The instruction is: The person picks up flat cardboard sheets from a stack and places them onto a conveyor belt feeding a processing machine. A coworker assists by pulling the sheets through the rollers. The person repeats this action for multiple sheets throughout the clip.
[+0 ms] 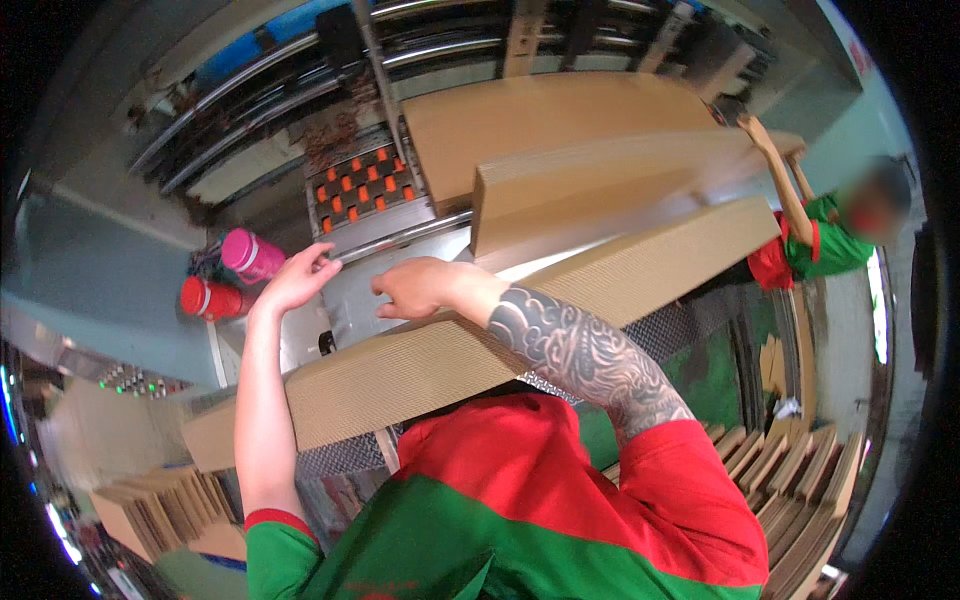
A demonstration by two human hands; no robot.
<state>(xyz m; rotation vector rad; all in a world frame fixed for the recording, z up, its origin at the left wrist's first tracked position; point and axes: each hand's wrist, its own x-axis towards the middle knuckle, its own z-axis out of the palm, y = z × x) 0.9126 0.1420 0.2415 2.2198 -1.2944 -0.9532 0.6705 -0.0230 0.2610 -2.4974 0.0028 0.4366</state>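
Left hand [300, 279] and right hand [418, 287] are held empty, loosely curled, above the tabletop [362, 300].
The nearest cardboard stack [390, 382], beneath the forearms [268, 400], is likely stiff, heavy; best gripped near both ends.

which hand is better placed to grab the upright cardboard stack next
Probably the right hand: it looks empty and is nearer the left end of the upright cardboard stack. The left hand also looks empty but appears farther off, near the pink jug.
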